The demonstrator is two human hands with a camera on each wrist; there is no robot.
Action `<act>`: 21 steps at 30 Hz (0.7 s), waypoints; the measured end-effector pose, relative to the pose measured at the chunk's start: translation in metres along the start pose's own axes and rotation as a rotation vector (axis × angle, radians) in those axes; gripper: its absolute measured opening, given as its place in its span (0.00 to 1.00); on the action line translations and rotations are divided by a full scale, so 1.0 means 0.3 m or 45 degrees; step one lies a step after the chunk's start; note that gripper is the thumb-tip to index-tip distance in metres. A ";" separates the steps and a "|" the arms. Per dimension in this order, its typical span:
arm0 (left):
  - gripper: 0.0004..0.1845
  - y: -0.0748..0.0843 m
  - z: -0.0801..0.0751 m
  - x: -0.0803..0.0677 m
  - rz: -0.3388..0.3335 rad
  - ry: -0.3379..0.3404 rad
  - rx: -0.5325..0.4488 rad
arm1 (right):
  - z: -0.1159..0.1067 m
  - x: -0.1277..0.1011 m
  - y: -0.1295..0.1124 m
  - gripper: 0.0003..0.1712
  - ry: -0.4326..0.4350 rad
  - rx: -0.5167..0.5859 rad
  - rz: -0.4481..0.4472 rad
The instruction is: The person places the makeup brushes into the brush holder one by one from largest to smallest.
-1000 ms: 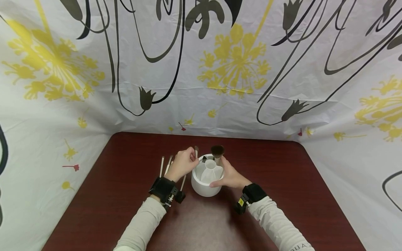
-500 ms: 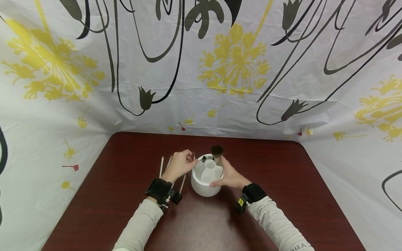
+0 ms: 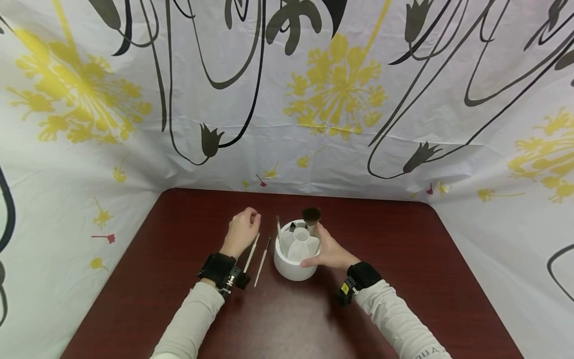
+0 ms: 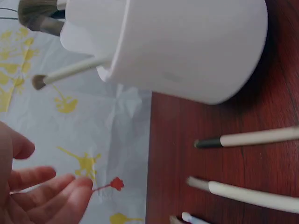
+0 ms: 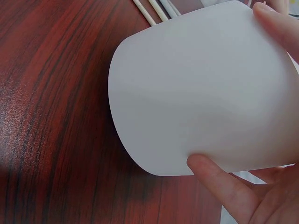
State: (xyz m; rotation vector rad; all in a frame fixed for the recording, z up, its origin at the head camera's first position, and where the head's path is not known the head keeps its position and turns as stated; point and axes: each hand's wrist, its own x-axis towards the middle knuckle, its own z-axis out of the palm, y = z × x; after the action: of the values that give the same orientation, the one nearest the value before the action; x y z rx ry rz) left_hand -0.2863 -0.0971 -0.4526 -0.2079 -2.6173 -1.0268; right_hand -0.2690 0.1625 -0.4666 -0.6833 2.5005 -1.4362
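A white round brush holder (image 3: pixel 293 271) with inner compartments stands on the table. My right hand (image 3: pixel 331 253) grips its right side, with the thumb at the near rim and the fingers around the far side. A wide dark-haired makeup brush (image 3: pixel 311 216) sticks up at the back of the holder. Leaning over the left rim is a slim makeup brush (image 4: pixel 74 70) with a pale handle. To the left, my left hand (image 3: pixel 242 233) is held over the loose brushes; in the left wrist view its fingers are loosely bent around nothing. Two pale-handled brushes (image 3: pixel 262 263) lie between it and the holder.
In the left wrist view, a dark-ferruled brush (image 4: pixel 257 137) and a white-handled brush (image 4: pixel 252 196) lie side by side, with more tips at the bottom edge. The dark red table (image 3: pixel 381 234) meets a patterned cloth (image 3: pixel 251 114) at the back.
My left hand has let go of the slim brush, which now leans in the holder, and has moved left over the loose brushes. My right hand keeps its grip on the holder.
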 end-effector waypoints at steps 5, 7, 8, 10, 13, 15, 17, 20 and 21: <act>0.14 -0.039 -0.011 0.005 -0.025 -0.002 0.013 | -0.002 0.001 -0.001 0.62 -0.001 -0.002 -0.023; 0.15 -0.052 -0.016 0.005 -0.050 -0.037 0.021 | -0.005 -0.006 -0.031 0.61 -0.006 0.012 -0.025; 0.15 -0.057 -0.019 0.005 -0.055 -0.054 0.025 | -0.007 -0.010 -0.047 0.61 -0.009 0.017 -0.020; 0.16 -0.068 -0.021 0.004 -0.080 -0.094 0.023 | -0.011 -0.018 -0.079 0.60 -0.011 0.033 -0.016; 0.18 -0.084 -0.016 0.000 -0.100 -0.124 0.031 | -0.014 -0.021 -0.099 0.60 -0.018 0.062 -0.017; 0.18 -0.095 -0.010 -0.002 -0.114 -0.135 0.049 | -0.010 -0.016 -0.079 0.60 -0.019 0.046 -0.013; 0.19 -0.105 -0.003 -0.003 -0.120 -0.134 0.073 | -0.007 -0.010 -0.054 0.61 -0.019 0.025 -0.012; 0.19 -0.117 0.007 -0.006 -0.129 -0.132 0.095 | -0.003 -0.004 -0.018 0.62 -0.013 0.001 -0.013; 0.19 -0.122 0.011 -0.008 -0.136 -0.136 0.100 | -0.003 -0.003 -0.010 0.62 -0.010 0.004 -0.017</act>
State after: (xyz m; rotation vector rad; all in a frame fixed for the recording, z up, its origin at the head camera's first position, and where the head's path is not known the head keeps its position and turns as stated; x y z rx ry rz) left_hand -0.2941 -0.1216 -0.4789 -0.1080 -2.7861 -0.9690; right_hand -0.2676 0.1622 -0.4636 -0.7050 2.4924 -1.4386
